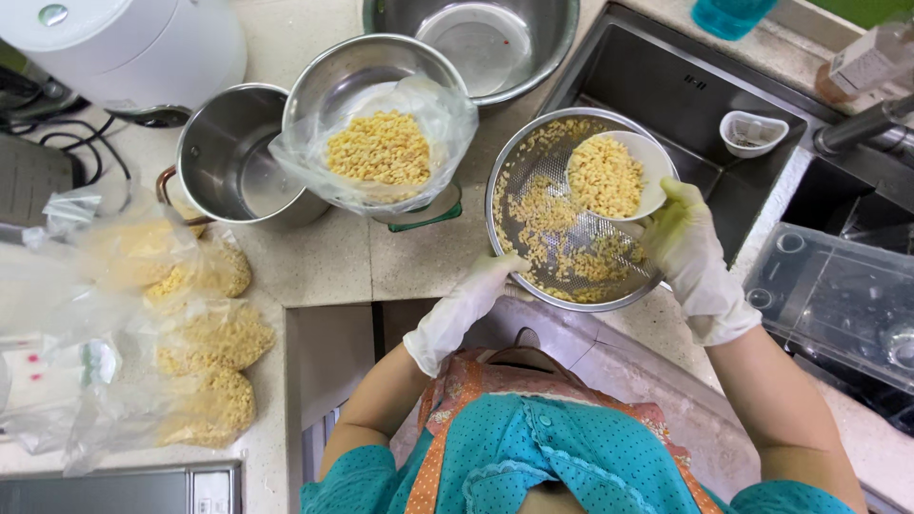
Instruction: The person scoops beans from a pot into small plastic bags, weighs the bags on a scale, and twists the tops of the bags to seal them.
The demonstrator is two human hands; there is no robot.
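A: Where does the white bowl (614,176) lie from the bag-lined bowl (381,143)?

B: Right of it, held over the steel colander (571,214) at frame centre-right. The right hand (695,252) is closed on the white bowl; the left hand (466,305) grips the colander's near rim.

A: Nearer hand?

B: The left.

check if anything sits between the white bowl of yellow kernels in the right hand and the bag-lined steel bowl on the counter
Nothing visible does. The white bowl, held by the right hand, hangs over the perforated colander that the left hand steadies; only bare counter lies between the colander's rim and the bag-lined bowl.
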